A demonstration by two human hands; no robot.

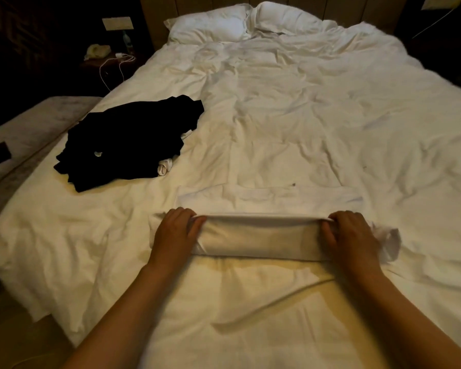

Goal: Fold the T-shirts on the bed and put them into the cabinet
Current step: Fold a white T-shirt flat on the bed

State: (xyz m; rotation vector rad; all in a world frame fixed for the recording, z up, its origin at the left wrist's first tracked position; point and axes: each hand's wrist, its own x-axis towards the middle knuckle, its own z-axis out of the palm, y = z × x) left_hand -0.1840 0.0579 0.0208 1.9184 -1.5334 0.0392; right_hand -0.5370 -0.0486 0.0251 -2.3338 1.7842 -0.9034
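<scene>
On bed [304, 115], left hand [177, 230], right hand [349, 233] grip white T-shirt [261, 235] fold ends.

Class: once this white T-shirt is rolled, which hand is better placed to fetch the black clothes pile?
Left. The left hand grips the white T-shirt on the side where the black clothes pile lies; the right hand would probably have to cross over.

I read this as a bedroom, likely a hotel room: a wide bed [290, 107] with rumpled white duvet fills the frame, two pillows [210, 22] at top centre against a panelled headboard [160, 12], nightstand [104, 62] with phone [97, 50] upper left.
</scene>
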